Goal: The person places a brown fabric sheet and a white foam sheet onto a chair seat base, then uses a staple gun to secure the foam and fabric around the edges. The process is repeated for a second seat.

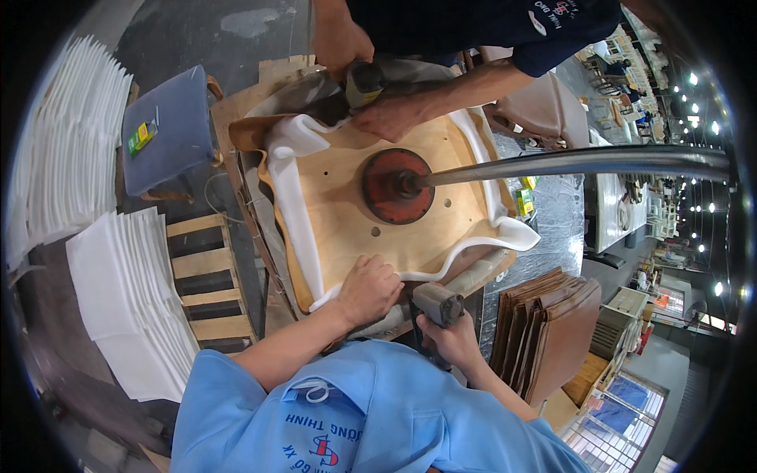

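Note:
A plywood seat panel (347, 197) lies underside up, with white foam padding (288, 205) and a brown cover (292, 260) folding up round its edges. A round red press plate (378, 193) on a metal rod bears on its middle. My left hand (369, 290) is closed at the near edge, fingers curled over the padding and cover; its fingertips are partly hidden. Just right of it, my right hand (456, 339) grips a staple gun (438, 304), its nose near that edge. Across the panel, a co-worker's hand (344, 39) holds another staple gun (364, 83), while their other hand (386, 118) presses the far edge.
The metal rod (568, 162) extends rightward from the press plate. Stacked white foam sheets (130, 307) and a blue-grey padded chair (167, 130) stand to the left, near a slatted wooden pallet (209, 280). Brown cover pieces (548, 331) are stacked at right beside a plastic-covered table (556, 229).

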Tool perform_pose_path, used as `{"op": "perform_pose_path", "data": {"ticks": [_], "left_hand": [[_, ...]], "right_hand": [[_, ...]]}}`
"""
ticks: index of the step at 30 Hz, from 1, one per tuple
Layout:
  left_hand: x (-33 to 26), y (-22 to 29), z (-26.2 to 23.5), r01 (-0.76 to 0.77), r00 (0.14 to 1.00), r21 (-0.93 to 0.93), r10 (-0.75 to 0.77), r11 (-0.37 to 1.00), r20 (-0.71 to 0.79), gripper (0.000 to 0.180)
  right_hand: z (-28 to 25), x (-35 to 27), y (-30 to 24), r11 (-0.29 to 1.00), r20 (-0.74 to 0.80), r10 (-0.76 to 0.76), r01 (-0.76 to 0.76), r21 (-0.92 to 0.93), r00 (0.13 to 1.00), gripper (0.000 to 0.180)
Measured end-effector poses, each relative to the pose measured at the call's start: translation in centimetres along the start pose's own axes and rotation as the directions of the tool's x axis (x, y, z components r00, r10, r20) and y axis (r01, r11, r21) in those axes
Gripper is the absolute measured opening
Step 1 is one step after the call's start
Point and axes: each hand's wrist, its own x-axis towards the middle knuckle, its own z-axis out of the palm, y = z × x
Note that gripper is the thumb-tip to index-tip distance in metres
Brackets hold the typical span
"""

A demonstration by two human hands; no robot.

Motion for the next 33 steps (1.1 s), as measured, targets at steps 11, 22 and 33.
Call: {"op": "perform_pose_path", "data": {"ticks": [11, 22, 33], "left_hand": [[-0.2, 0.2, 1.1, 0.034, 0.999, 0.000, -0.034, 0.999, -0.041, 0.015], [0.5, 0.8, 0.8, 0.081, 0.996, 0.075, -0.084, 0.994, 0.043, 0.009], [10.2, 7.0, 6.0, 0.216, 0.976, 0.165, -0.213, 0.962, -0.031, 0.040]], "right_hand": [[1.0, 1.0, -0.7, 0.993, -0.063, 0.029, -0.036, -0.114, 0.998, 0.058], [-0.6, 1.3, -0.1, 0.982, 0.022, -0.036, 0.040, -0.185, 0.999, 0.061], [-11.4, -0.1, 5.8, 0.947, -0.222, -0.214, 0.258, 0.193, 0.951, 0.057]]}}
